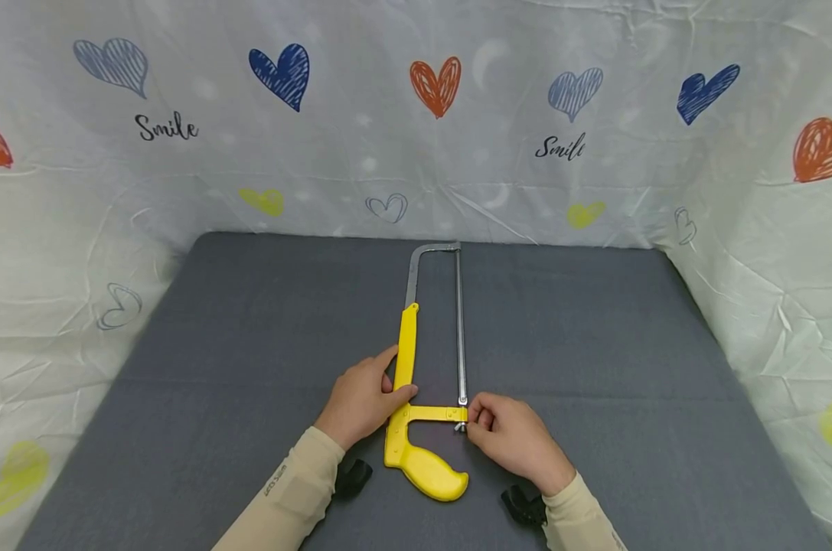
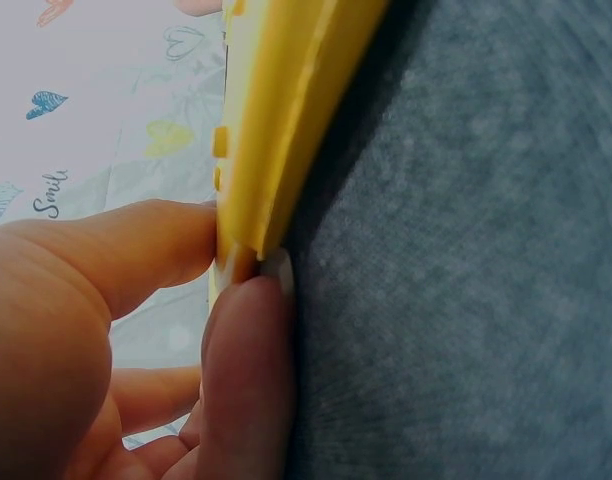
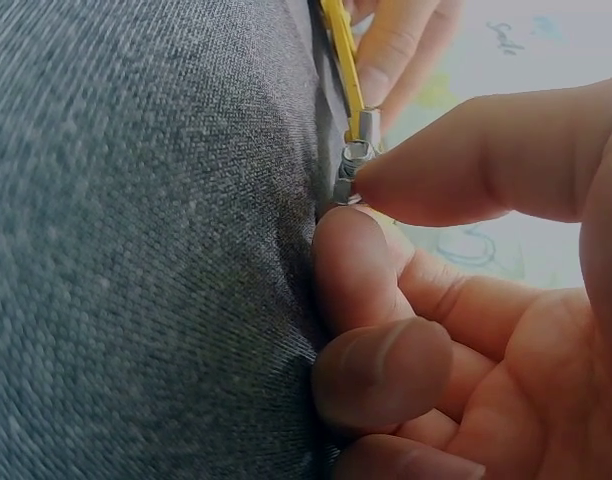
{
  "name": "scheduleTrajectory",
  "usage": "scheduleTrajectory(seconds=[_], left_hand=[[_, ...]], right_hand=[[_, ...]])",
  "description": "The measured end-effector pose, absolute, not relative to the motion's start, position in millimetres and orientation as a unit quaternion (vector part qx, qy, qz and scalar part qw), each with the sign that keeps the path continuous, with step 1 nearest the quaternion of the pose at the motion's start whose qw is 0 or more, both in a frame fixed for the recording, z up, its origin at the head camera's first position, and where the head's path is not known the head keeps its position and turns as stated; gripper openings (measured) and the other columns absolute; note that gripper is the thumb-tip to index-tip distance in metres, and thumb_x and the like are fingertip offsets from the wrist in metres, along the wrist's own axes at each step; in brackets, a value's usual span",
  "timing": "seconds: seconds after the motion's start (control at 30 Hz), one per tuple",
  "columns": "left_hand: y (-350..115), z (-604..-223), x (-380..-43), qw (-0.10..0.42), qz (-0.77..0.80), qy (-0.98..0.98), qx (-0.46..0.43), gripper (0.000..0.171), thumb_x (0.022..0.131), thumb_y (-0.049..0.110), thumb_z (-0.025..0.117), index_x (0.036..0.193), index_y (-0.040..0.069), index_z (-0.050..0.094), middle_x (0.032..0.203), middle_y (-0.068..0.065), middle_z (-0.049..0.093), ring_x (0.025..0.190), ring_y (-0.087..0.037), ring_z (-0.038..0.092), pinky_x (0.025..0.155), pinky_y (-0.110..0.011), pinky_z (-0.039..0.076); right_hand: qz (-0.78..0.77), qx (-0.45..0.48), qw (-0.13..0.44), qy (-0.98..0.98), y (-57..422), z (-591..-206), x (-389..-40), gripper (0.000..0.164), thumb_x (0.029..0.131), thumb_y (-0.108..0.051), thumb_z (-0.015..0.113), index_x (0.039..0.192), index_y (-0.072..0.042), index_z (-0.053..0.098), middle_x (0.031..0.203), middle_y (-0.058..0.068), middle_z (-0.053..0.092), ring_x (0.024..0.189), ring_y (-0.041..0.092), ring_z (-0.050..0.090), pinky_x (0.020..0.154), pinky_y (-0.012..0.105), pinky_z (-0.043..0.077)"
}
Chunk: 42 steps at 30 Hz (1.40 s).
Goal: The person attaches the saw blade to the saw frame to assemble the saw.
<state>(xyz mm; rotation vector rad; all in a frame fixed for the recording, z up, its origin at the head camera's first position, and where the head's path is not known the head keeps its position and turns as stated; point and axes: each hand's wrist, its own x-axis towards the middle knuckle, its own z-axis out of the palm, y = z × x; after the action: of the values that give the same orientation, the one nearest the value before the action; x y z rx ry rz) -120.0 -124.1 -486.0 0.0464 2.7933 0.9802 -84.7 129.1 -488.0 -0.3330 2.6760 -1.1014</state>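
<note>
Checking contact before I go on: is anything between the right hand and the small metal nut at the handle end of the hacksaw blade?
Nothing visible. The right hand already pinches the metal nut between thumb and forefinger, while the left hand grips the hacksaw by its yellow frame on the grey table.

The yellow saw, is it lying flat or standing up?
Lying flat. The yellow saw rests on its side on the grey table; the left hand grips its frame, the right hand pinches the nut.

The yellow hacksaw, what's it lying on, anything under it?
The hacksaw lies flat on a grey cloth-covered table. The left hand pinches its yellow frame and the right hand pinches the small metal nut at the blade end. Anything directly beneath the frame is hidden.
</note>
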Motion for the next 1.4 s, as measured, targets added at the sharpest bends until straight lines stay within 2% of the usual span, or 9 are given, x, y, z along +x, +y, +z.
scheduleTrajectory(seconds=[0.57, 0.7, 0.8, 0.9, 1.2, 1.4], left_hand=[[-124.2, -485.7, -122.1, 0.095, 0.325, 0.941, 0.012, 0.081, 0.095, 0.038, 0.085, 0.162, 0.009, 0.05, 0.085, -0.004, 0.057, 0.066, -0.017, 0.051, 0.057, -0.027, 0.043], [-124.2, -485.1, -122.3, 0.097, 0.324, 0.941, 0.01, 0.081, 0.095, 0.038, 0.085, 0.162, 0.01, 0.049, 0.085, -0.004, 0.057, 0.066, -0.017, 0.051, 0.057, -0.027, 0.043], [-124.0, -484.5, -122.5, 0.099, 0.323, 0.941, 0.008, 0.081, 0.095, 0.038, 0.085, 0.163, 0.01, 0.049, 0.086, -0.004, 0.057, 0.067, -0.017, 0.051, 0.058, -0.027, 0.043], [-123.8, -483.9, -122.8, 0.099, 0.321, 0.942, 0.009, 0.081, 0.095, 0.039, 0.085, 0.163, 0.011, 0.049, 0.086, -0.004, 0.057, 0.067, -0.017, 0.051, 0.058, -0.027, 0.043], [-123.4, -483.8, -123.2, 0.101, 0.318, 0.943, 0.01, 0.082, 0.095, 0.039, 0.085, 0.163, 0.011, 0.049, 0.086, -0.004, 0.057, 0.068, -0.017, 0.051, 0.059, -0.027, 0.043], [-124.6, -485.3, -121.1, 0.098, 0.32, 0.942, 0.01, 0.081, 0.095, 0.038, 0.085, 0.162, 0.009, 0.05, 0.085, -0.004, 0.057, 0.067, -0.017, 0.051, 0.059, -0.027, 0.042]], right_hand=[[-0.369, -0.115, 0.121, 0.914, 129.0, -487.7, -85.9, 0.013, 0.091, -0.014, 0.078, 0.088, -0.021, 0.068, 0.068, -0.011, 0.054, 0.052, 0.004, 0.044, 0.051, 0.023, 0.035], [-0.372, -0.098, 0.139, 0.913, 128.3, -487.0, -85.7, 0.014, 0.092, -0.024, 0.08, 0.088, -0.023, 0.067, 0.068, -0.01, 0.056, 0.051, 0.006, 0.045, 0.05, 0.024, 0.035], [-0.373, -0.075, 0.147, 0.913, 126.7, -486.5, -85.6, 0.024, 0.092, -0.037, 0.084, 0.086, -0.023, 0.066, 0.066, -0.009, 0.055, 0.052, 0.009, 0.045, 0.05, 0.025, 0.034], [-0.373, -0.058, 0.146, 0.914, 124.7, -486.0, -85.8, 0.03, 0.09, -0.043, 0.087, 0.083, -0.023, 0.066, 0.064, -0.007, 0.052, 0.052, 0.011, 0.044, 0.05, 0.025, 0.032], [-0.374, -0.024, 0.149, 0.915, 122.2, -485.0, -85.6, 0.034, 0.088, -0.042, 0.089, 0.076, -0.021, 0.066, 0.063, -0.005, 0.053, 0.054, 0.013, 0.046, 0.051, 0.027, 0.033], [-0.374, -0.038, 0.149, 0.915, 122.8, -487.4, -85.1, 0.033, 0.089, -0.042, 0.088, 0.075, -0.022, 0.066, 0.062, -0.006, 0.054, 0.053, 0.013, 0.046, 0.05, 0.026, 0.033]])
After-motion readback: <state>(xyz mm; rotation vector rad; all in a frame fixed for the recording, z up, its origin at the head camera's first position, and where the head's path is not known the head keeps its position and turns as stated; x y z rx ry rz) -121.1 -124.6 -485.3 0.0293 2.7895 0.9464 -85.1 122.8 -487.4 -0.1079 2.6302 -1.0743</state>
